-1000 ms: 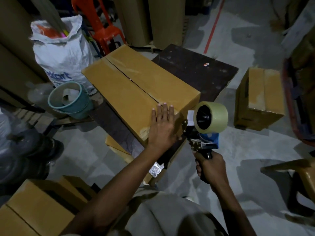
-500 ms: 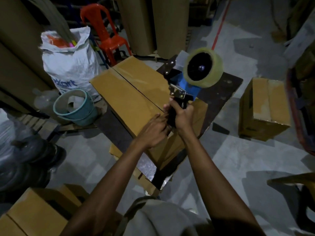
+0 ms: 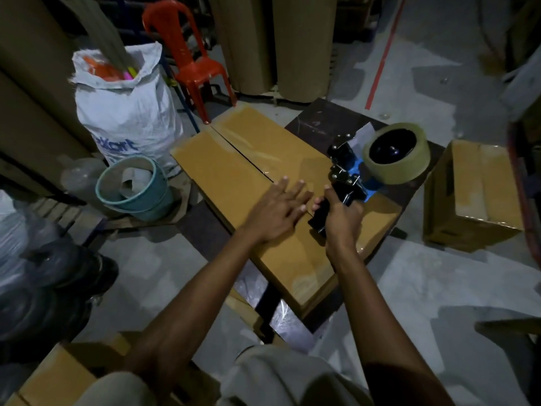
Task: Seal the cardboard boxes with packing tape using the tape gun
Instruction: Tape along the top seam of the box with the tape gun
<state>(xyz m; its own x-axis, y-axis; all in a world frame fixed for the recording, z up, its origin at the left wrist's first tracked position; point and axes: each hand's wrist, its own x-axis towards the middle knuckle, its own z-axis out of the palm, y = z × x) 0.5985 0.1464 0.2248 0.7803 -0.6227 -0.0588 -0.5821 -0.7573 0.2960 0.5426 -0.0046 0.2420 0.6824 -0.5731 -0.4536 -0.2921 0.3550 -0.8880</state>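
A long brown cardboard box (image 3: 234,171) lies on a dark low table (image 3: 322,124), its two top flaps meeting in a centre seam. My left hand (image 3: 275,212) presses flat on the box top beside the seam, fingers straight. My right hand (image 3: 339,218) grips the black handle of the tape gun (image 3: 348,183), a blue and black tool carrying a roll of clear packing tape (image 3: 395,153). The gun's head sits low over the box top, right of the seam. A glossy strip of tape shows along the far part of the seam.
Another cardboard box (image 3: 471,194) stands on the floor at right, and one more (image 3: 58,376) at lower left. A white sack (image 3: 126,112), a teal bucket (image 3: 137,189) and a red plastic chair (image 3: 190,57) stand behind left. Tall brown rolls (image 3: 278,42) line the back.
The tape gun went from beside the box's near end up to above its far half, then came back down and toward me. My left hand flattened again on the top.
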